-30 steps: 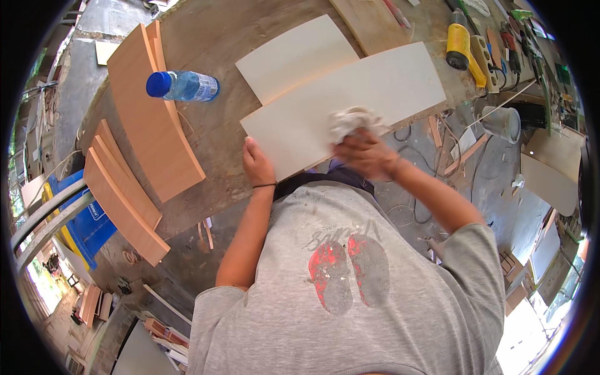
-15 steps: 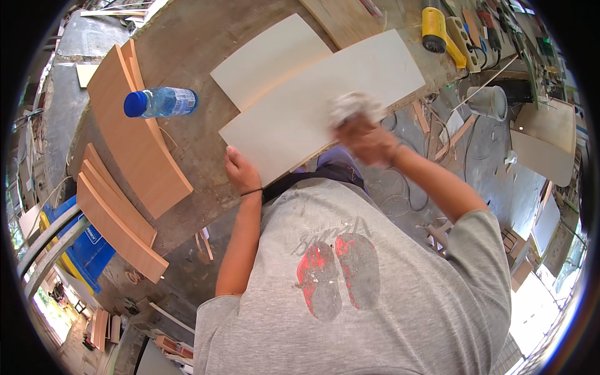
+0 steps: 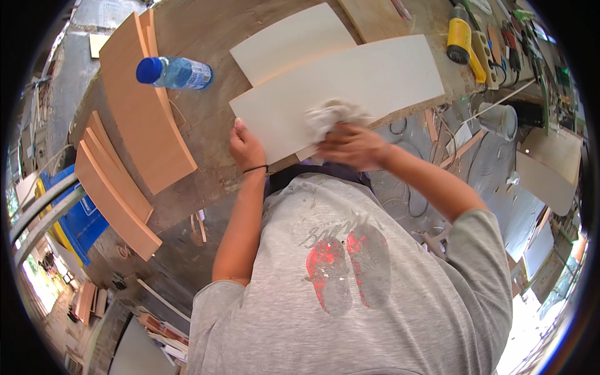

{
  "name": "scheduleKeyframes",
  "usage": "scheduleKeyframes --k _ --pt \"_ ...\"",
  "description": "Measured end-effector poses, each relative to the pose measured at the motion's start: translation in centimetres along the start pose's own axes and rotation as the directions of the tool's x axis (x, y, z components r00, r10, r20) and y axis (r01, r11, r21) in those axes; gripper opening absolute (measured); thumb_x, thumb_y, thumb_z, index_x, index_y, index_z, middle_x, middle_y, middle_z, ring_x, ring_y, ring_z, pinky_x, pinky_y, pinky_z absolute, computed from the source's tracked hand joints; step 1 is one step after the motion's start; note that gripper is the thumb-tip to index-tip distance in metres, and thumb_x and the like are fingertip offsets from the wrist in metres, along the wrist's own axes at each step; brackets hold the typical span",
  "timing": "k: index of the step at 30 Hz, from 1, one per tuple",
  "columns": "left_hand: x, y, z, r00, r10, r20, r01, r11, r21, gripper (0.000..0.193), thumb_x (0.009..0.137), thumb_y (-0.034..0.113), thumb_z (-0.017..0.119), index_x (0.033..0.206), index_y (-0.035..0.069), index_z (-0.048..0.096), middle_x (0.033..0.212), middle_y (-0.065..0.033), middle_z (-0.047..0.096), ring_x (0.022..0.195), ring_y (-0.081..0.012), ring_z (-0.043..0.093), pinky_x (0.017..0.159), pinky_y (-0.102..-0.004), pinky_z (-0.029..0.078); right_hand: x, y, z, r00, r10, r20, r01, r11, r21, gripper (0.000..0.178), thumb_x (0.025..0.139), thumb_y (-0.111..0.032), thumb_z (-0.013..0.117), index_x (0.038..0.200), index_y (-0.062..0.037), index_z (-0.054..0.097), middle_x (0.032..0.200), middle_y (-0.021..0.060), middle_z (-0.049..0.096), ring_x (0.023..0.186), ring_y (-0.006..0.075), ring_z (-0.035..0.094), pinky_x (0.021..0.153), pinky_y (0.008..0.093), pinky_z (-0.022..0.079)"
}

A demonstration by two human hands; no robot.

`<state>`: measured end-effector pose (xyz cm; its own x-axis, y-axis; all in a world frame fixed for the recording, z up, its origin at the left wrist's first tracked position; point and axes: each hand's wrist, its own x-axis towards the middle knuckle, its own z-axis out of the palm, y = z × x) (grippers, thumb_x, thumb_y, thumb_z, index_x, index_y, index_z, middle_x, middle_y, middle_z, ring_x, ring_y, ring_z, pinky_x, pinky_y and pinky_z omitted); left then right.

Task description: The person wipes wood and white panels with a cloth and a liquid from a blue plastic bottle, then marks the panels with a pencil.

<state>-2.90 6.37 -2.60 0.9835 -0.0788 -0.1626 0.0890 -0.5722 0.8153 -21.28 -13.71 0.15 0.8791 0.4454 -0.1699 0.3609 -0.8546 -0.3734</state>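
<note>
A long white panel (image 3: 375,78) lies across the near edge of the workbench, overlapping a second white panel (image 3: 294,44) behind it. At its left end my left hand (image 3: 247,145) grips the panel's edge, thumb on top and the other fingers mostly hidden. My right hand (image 3: 353,145) holds a crumpled whitish rag (image 3: 334,117) against the near part of the panel; hand and rag are smeared by motion. A water bottle with a blue cap (image 3: 175,73) lies on its side to the left of the panels.
Curved wood-coloured panels (image 3: 137,106) lie on the bench at left, with more curved strips (image 3: 115,194) nearer me. A yellow heat gun (image 3: 459,40) and a power strip (image 3: 484,56) sit at far right. A bucket (image 3: 500,120) and wood scraps are on the floor.
My right hand has swept the rag left and nearer across the panel. My left hand keeps its hold at the left end. The whole view has shifted slightly.
</note>
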Motion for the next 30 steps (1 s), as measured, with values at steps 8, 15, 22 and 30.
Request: scheduleKeyframes --k 8,15,22,30 --pt "0.1 -0.2 1.3 0.997 0.027 -0.075 -0.027 1.000 0.008 0.044 0.099 0.036 0.044 0.093 -0.003 0.064 0.082 -0.0233 0.065 0.077 -0.0399 0.061 0.068 -0.0445 0.046 -2.0 -0.7 1.7 0.972 0.196 -0.129 -0.193 0.980 0.040 0.056 0.087 -0.022 0.050 0.141 -0.0109 0.038 0.149 0.0108 0.036 0.139 0.0296 0.030 0.117 0.0539 0.008" --pt "0.5 -1.0 0.4 0.999 -0.005 -0.042 0.005 1.000 -0.012 0.046 0.099 0.036 0.044 0.097 -0.004 0.064 0.088 -0.0228 0.067 0.081 -0.0358 0.064 0.073 -0.0425 0.047 3.9 -1.6 0.1 0.980 -0.090 -0.175 0.112 0.987 0.116 0.046 0.094 -0.019 0.039 0.139 -0.0135 0.040 0.138 0.0067 0.049 0.131 0.0214 0.042 0.116 0.0394 0.022" --pt "1.2 -3.2 1.0 0.996 0.086 -0.022 -0.086 0.996 0.013 0.045 0.100 0.033 0.042 0.111 -0.006 0.061 0.103 -0.0231 0.066 0.092 -0.0318 0.065 0.083 -0.0390 0.048 -13.8 8.2 -0.6 0.618 0.660 -0.427 -0.702 0.708 0.079 0.066 0.089 -0.040 0.053 0.144 -0.0060 0.036 0.151 0.0142 0.032 0.141 0.0333 0.025 0.115 0.0510 0.007" --pt "0.9 -1.9 0.6 0.997 0.080 -0.024 -0.079 0.996 0.039 0.046 0.101 0.031 0.039 0.113 -0.009 0.059 0.105 -0.0225 0.066 0.094 -0.0303 0.064 0.084 -0.0366 0.048 -7.2 3.8 -1.5 0.816 0.576 -0.054 -0.567 0.814 0.122 0.061 0.087 -0.031 0.053 0.139 -0.0006 0.040 0.143 0.0187 0.042 0.135 0.0340 0.035 0.113 0.0491 0.019"
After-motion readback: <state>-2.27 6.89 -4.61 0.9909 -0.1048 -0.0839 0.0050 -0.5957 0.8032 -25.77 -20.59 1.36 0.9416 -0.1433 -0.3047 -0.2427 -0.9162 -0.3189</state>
